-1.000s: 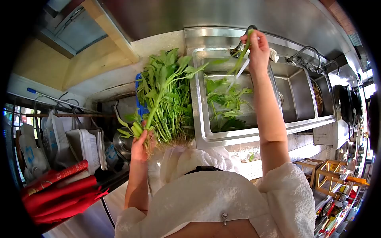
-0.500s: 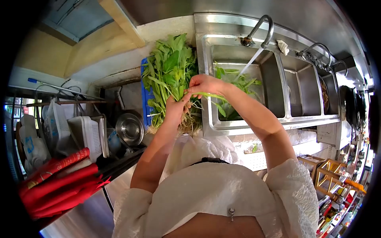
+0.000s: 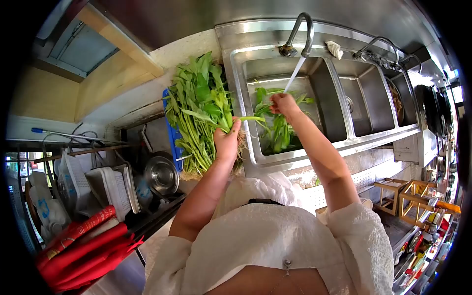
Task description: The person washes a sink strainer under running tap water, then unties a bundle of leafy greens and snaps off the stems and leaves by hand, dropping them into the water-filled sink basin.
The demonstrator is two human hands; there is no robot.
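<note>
Beside the steel sink (image 3: pixel 239 83), green stalks (image 3: pixel 225 121) are being held in the left hand (image 3: pixel 227 143), leaves pointing toward twelve o'clock, roughly at nine from the right hand (image 3: pixel 285 104), whose curled grip's contents are being hidden.

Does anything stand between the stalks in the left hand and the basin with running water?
Only the sink's left rim, and one stalk from the left hand reaches across it. Nothing else visible intervenes; the right hand is farther in, over the greens.
</note>
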